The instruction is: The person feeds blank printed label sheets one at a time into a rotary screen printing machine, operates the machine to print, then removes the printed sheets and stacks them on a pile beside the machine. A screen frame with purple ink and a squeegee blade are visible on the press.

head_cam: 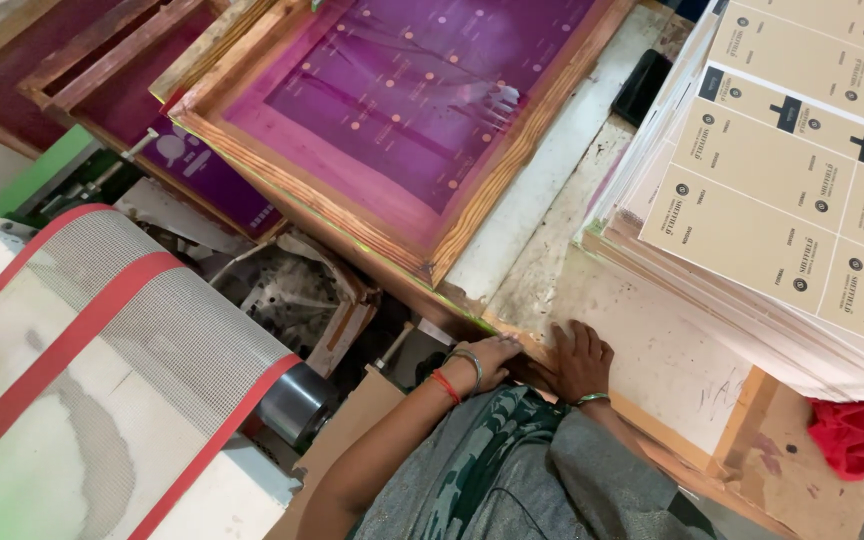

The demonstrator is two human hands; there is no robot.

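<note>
Here, the biggest thing in view is the pale, ink-stained worktop (652,330) running from the centre to the lower right of the frame, with the grey mesh conveyor belt edged in red bands (102,340) filling the lower left. Above the centre, a wooden-framed printing screen with purple mesh (402,110) stands tilted up off the worktop, its lower edge toward the person, probably so the printing surface beneath is free; more wooden frames of the same kind (102,70) lean behind it in the upper left. In the upper right sits a tall stack of beige printed card sheets (802,190), squared up close beside the screen, likely to keep them within reach. A crumpled red cloth (857,435) lies at the lower right edge. At the bottom centre the person leans in: the right hand (580,360) lies flat with fingers spread, palm down on the near edge of the worktop, seemingly bracing there. The left hand (490,358), wearing bangles at the wrist, rests just beside it on the same wooden edge with fingers curled; whether it grips anything cannot be told. The two hands are nearly touching.
</note>
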